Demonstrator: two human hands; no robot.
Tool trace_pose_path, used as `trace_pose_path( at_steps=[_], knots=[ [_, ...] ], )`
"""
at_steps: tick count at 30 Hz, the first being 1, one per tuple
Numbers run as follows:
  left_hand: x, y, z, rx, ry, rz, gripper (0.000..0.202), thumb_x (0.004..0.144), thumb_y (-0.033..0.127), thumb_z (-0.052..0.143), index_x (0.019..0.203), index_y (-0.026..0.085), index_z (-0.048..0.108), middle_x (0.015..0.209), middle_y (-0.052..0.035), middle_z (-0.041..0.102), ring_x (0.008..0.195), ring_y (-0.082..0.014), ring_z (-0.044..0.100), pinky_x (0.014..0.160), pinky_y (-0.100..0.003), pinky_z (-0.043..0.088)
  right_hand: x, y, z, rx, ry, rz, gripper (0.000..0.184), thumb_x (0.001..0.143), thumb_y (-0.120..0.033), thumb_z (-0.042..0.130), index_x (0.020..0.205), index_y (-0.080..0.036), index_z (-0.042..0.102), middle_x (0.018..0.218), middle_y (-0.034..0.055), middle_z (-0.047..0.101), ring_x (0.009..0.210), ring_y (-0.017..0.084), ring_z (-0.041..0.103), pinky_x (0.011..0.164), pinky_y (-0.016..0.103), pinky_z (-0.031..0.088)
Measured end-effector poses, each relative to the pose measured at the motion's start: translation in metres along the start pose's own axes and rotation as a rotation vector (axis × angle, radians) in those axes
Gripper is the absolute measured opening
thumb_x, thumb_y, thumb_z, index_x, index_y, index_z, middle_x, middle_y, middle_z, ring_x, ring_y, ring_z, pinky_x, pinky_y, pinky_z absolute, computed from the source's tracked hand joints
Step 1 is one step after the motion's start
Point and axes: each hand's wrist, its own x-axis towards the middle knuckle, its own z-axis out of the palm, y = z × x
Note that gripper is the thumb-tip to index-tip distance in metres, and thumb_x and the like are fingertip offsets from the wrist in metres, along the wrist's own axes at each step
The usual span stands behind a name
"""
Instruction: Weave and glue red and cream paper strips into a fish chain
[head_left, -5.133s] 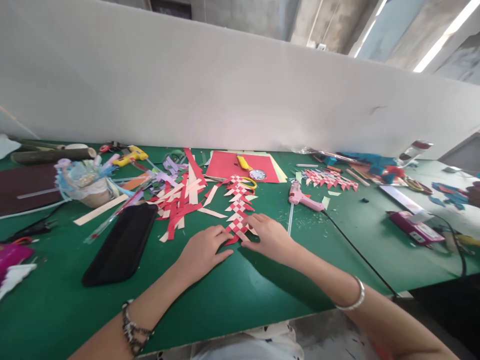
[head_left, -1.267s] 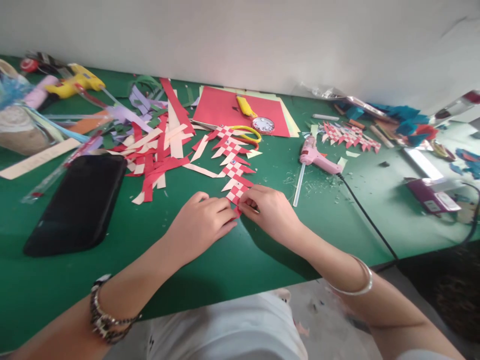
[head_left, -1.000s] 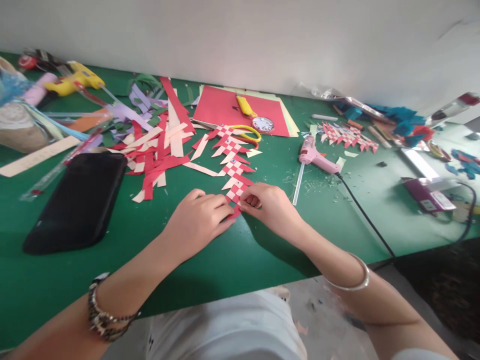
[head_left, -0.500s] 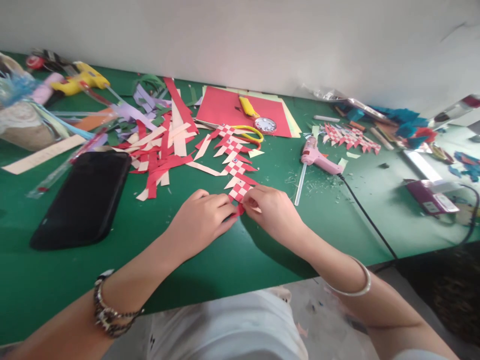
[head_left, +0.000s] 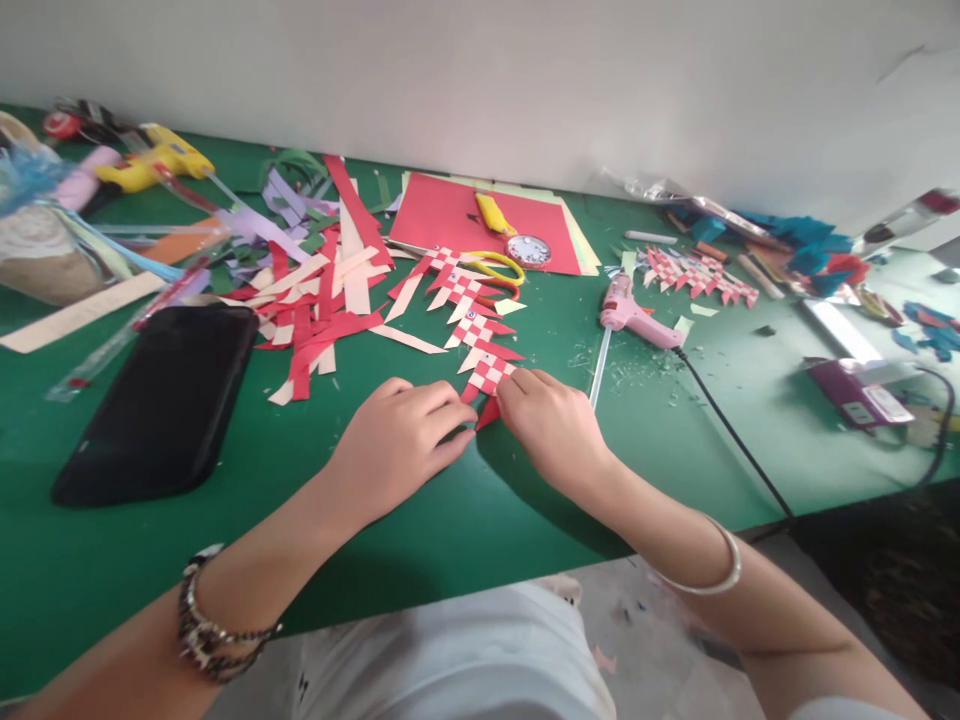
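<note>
Woven red-and-cream checkered paper fish [head_left: 472, 328] lie in a row on the green table. My right hand [head_left: 553, 428] has its fingers curled around the right edge of the nearest paper fish [head_left: 491, 375], its fingertips partly hidden. My left hand [head_left: 409, 440] rests at the left of that fish, thumb and fingers apart, fingertips beside its red tail end. Scissors [head_left: 501, 268] with yellow and red handles lie partly under the far fish. A heap of red and cream paper strips [head_left: 319, 310] sits to the left.
A black phone [head_left: 157, 405] lies at left. To the right, a pink glue gun [head_left: 637, 318] trails its cord toward the front edge. Red paper sheets [head_left: 435, 215] lie at the back under a yellow cutter [head_left: 493, 213]. More woven paper [head_left: 701, 275] lies behind the glue gun.
The nearest paper fish has shifted slightly to the right with my right hand. My left thumb and fingers have come off its red end and spread apart.
</note>
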Motion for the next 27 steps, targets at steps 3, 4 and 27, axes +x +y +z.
trace_pose_path(
  at_steps=[3, 4, 27],
  knots=[
    [0.001, 0.001, -0.002, -0.018, 0.061, -0.037, 0.018, 0.088, 0.024, 0.046, 0.089, 0.020, 0.063, 0.081, 0.0005, 0.065, 0.069, -0.0126, 0.060, 0.065, -0.029, 0.037, -0.001, 0.003, 0.002, -0.020, 0.076, -0.004, 0.019, 0.085, -0.009, 0.044, 0.079, -0.014, 0.061, 0.077, 0.0089, 0.061, 0.070, 0.017, 0.054, 0.048, 0.030, 0.020],
    [0.001, 0.001, -0.002, -0.022, 0.079, -0.048, 0.016, 0.087, 0.024, 0.047, 0.090, 0.020, 0.063, 0.081, 0.0005, 0.065, 0.069, -0.0128, 0.060, 0.065, -0.029, 0.037, -0.001, 0.004, 0.003, -0.019, 0.098, -0.001, 0.019, 0.086, -0.010, 0.044, 0.078, -0.015, 0.060, 0.076, 0.0084, 0.061, 0.069, 0.017, 0.054, 0.048, 0.029, 0.021],
    [0.035, -0.007, -0.012, 0.207, 0.241, 0.218, 0.018, 0.086, 0.024, 0.050, 0.102, 0.019, 0.055, 0.105, -0.0084, 0.061, 0.098, -0.0198, 0.058, 0.080, -0.033, 0.041, -0.013, 0.030, -0.022, 0.489, 0.103, 0.042, 0.010, 0.079, -0.012, 0.054, 0.076, -0.018, 0.061, 0.080, 0.0017, 0.064, 0.068, 0.012, 0.056, 0.058, 0.022, 0.034]
  ],
)
